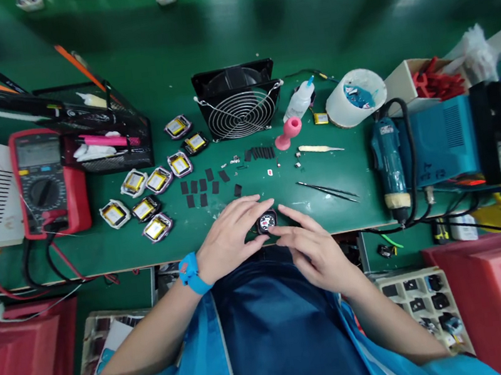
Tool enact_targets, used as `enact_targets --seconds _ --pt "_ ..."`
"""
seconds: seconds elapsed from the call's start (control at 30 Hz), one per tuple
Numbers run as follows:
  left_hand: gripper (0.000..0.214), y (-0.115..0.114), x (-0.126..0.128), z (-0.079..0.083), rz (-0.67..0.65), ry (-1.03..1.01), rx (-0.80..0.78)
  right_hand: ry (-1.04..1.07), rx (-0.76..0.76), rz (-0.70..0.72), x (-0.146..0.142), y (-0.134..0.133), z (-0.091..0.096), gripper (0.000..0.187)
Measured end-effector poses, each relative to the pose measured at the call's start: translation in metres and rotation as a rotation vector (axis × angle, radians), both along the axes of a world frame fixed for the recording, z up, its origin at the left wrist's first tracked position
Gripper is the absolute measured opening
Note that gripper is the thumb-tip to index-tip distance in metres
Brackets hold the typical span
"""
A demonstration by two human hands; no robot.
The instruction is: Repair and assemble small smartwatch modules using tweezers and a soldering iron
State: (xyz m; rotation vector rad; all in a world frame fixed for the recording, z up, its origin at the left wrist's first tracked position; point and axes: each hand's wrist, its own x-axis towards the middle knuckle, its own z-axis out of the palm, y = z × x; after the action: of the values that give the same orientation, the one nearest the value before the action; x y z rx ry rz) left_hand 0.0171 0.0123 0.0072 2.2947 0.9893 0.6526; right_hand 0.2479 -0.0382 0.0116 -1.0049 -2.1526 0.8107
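Note:
A small watch point(266, 222) with a lit round dial lies at the bench's front edge, between my two hands. My left hand point(229, 235), with a blue band on its wrist, curls thumb and fingers around the watch's left side. From the right comes my right hand point(312, 247), fingers apart, one fingertip at the lower part of the lit dial. Another of its fingers reaches past the watch's upper right corner. Part of the watch's rim is hidden by the fingers. Black tweezers point(327, 191) lie to the right, and several black pads point(202, 185) lie to the left.
Several watch housings with yellow-wrapped batteries point(158, 180) sit on the left, near a red multimeter point(43, 182). A fan point(240, 103) stands at the back. Rightward are a dropper bottle point(298, 102), a white tub point(335, 104) and a teal electric screwdriver point(389, 159).

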Motion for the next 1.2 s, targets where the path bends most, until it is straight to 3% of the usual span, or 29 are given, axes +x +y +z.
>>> enact_targets --seconds 0.33,0.4,0.53,0.6,0.77,0.9,1.1,1.2 --pt "0.053 0.001 -0.002 0.004 -0.023 -0.022 0.015 -0.041 0.07 -0.193 -0.005 0.003 -0.007 0.034" --pt "0.049 -0.002 -0.002 0.005 0.061 -0.001 0.062 -0.028 0.073 -0.219 -0.003 0.0 -0.006 0.033" --pt "0.029 -0.014 0.001 0.004 0.37 0.064 0.181 0.002 0.062 -0.25 -0.002 -0.003 -0.006 0.034" --pt "0.017 -0.022 0.004 0.003 0.4 0.105 0.171 0.006 0.062 -0.25 -0.003 -0.002 -0.007 0.035" --pt "0.042 -0.034 0.018 0.003 0.347 0.229 0.177 -0.018 0.041 -0.185 -0.007 0.008 -0.008 0.041" --pt "0.044 -0.033 0.028 0.004 0.317 0.203 0.154 0.014 0.079 -0.214 -0.007 0.008 -0.009 0.034" --pt "0.044 -0.016 0.022 0.01 0.04 0.103 0.005 0.061 0.087 -0.231 0.003 -0.007 -0.006 0.036" --pt "0.049 -0.01 0.014 0.01 0.005 0.079 -0.034 0.038 0.067 -0.143 0.007 -0.011 -0.002 0.04"
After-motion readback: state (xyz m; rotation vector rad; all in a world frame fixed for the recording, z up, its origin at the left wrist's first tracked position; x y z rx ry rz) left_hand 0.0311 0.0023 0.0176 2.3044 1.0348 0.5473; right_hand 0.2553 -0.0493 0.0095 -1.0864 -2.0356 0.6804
